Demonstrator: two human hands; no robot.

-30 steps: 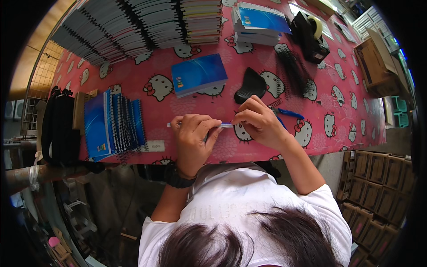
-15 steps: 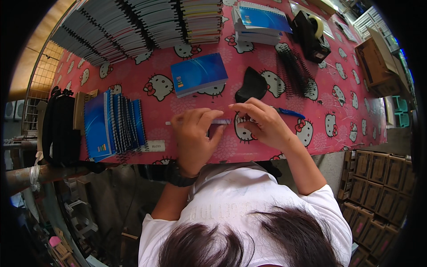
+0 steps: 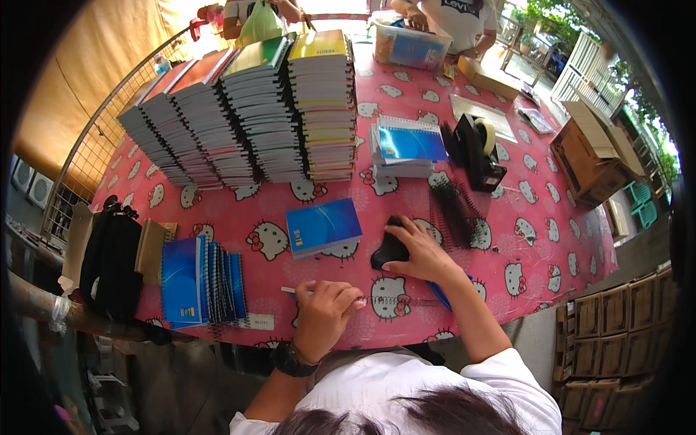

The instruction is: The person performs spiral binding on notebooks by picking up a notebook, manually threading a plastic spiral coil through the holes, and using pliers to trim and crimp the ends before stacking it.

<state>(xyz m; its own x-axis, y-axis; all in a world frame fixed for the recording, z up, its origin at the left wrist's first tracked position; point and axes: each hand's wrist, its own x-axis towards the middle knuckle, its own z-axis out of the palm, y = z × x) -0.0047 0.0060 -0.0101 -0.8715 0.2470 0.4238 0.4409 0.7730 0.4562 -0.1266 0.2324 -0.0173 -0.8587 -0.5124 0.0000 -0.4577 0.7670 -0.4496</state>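
Observation:
My left hand (image 3: 325, 319), a dark watch on its wrist, hovers close above the table's near side with fingers closed on a thin wire spiral coil (image 3: 391, 299). The coil runs out to the right from its fingertips. On the other side of that hand pokes a thin white-tipped stick (image 3: 288, 290); the rest is hidden by the fingers. My right hand (image 3: 424, 254) is wrapped over a black curved object (image 3: 389, 251), whose kind I cannot make out. Beneath the right wrist lies a blue-handled tool (image 3: 440, 295), partly covered. A blue notebook block (image 3: 323, 226) lies just beyond my hands.
Tall stacks of spiral notebooks (image 3: 261, 116) stand at the far left. Blue spiral notebooks (image 3: 196, 283) stand near a black bag (image 3: 112, 254). Farther right are loose black coils (image 3: 457, 214), a tape dispenser (image 3: 478, 156), a cardboard box (image 3: 594, 152) and a plastic bin (image 3: 409, 47) beside other people.
My right hand has left the coil and moved up onto the black curved object. My left hand stays with the coil. The view has tilted up, showing people at the table's far side.

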